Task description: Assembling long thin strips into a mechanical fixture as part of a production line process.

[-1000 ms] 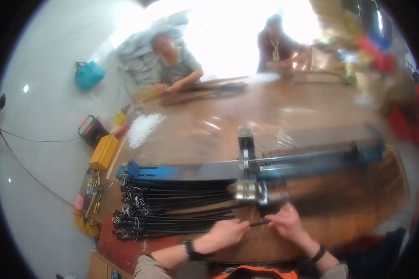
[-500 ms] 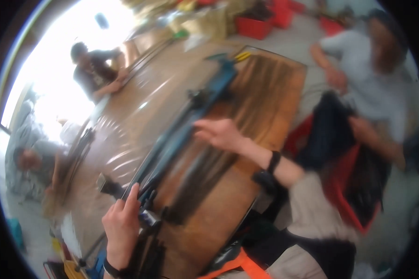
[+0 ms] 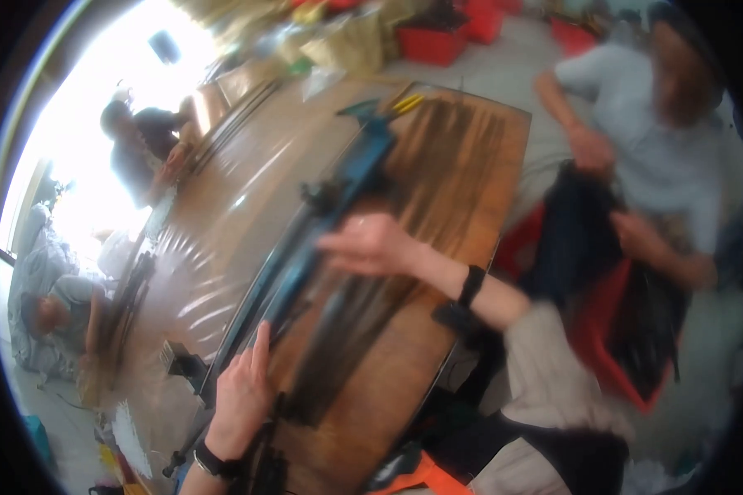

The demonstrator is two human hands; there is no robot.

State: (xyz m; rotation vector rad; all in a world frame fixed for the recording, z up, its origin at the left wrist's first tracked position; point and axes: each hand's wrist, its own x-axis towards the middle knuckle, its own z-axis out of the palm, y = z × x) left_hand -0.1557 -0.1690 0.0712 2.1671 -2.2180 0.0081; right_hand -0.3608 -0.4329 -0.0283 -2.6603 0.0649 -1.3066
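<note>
A long blue bar-shaped fixture (image 3: 293,285) with a black fitting (image 3: 320,196) runs slantwise across the table. My left hand (image 3: 243,396) is at its near end, index finger stretched along the bar and the other fingers curled in. What they hold is hidden. Farther up, my right hand (image 3: 373,246) is closed at the bar's right side, its fingertips pressed together. Blur hides what is between them. Several long dark strips (image 3: 347,346) lie on the table right of the fixture.
The brown table (image 3: 388,388) has clear sheeting (image 3: 194,272) on its left part. Yellow-handled pliers (image 3: 407,104) lie at the far end. Two people sit along the left side. At right, a person handles dark cloth (image 3: 574,239) over a red crate (image 3: 607,330).
My left hand has moved up and to the right in the picture. My right hand and the blue fixture appear shifted left, along with the surroundings as the view moved.
</note>
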